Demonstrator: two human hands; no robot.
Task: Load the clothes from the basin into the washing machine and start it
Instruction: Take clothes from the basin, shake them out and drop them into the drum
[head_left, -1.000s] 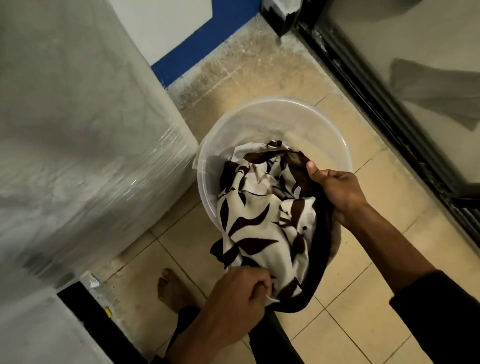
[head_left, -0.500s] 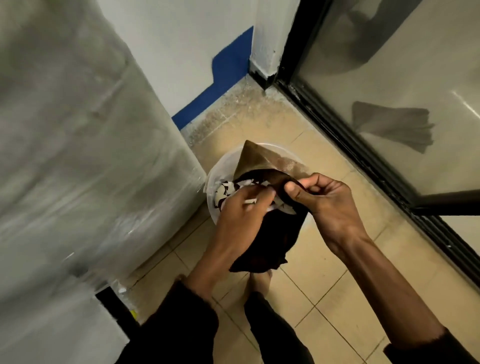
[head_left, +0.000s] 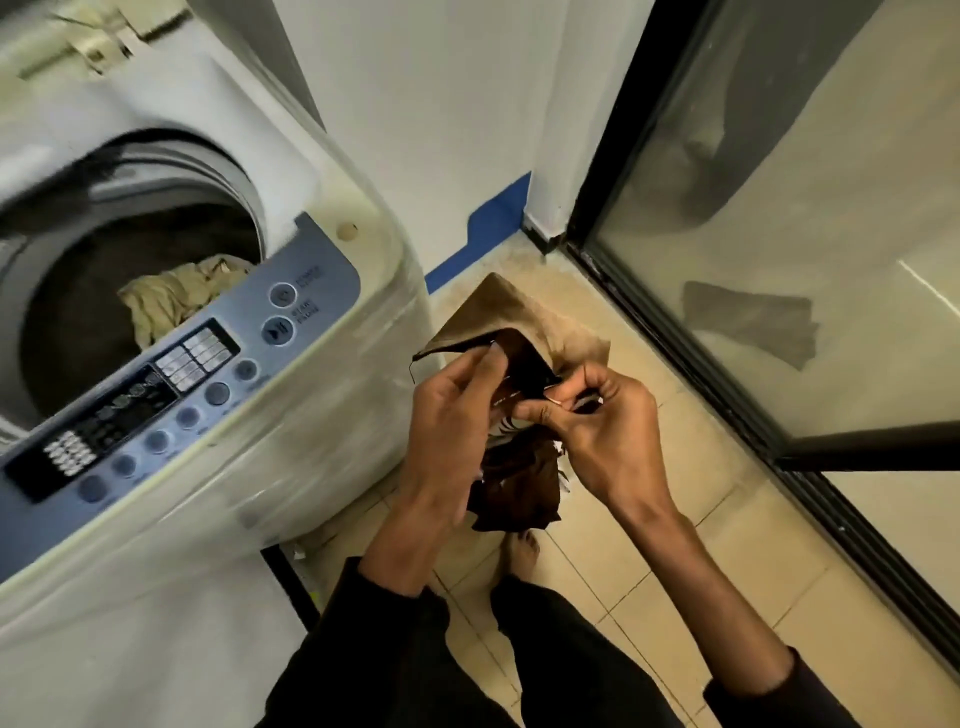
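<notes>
The cloth (head_left: 511, 457) is up out of the basin now, held in the air beside the washer (head_left: 218, 467), and the view has swung up so the drum shows. Left hand (head_left: 457, 410) and right hand (head_left: 602, 421) both pinch its top edge: soft dark brown fabric with a white print, limp and crumpled, a tan flap sticking up behind. The washer is a top loader, off-white plastic wrapped in shiny film, round drum (head_left: 104, 270) open with a beige rag (head_left: 176, 299) inside, blue-grey panel (head_left: 171, 400) with round buttons. Beige floor tiles (head_left: 649, 561), white wall, black-framed glass door (head_left: 810, 260) to the right.
</notes>
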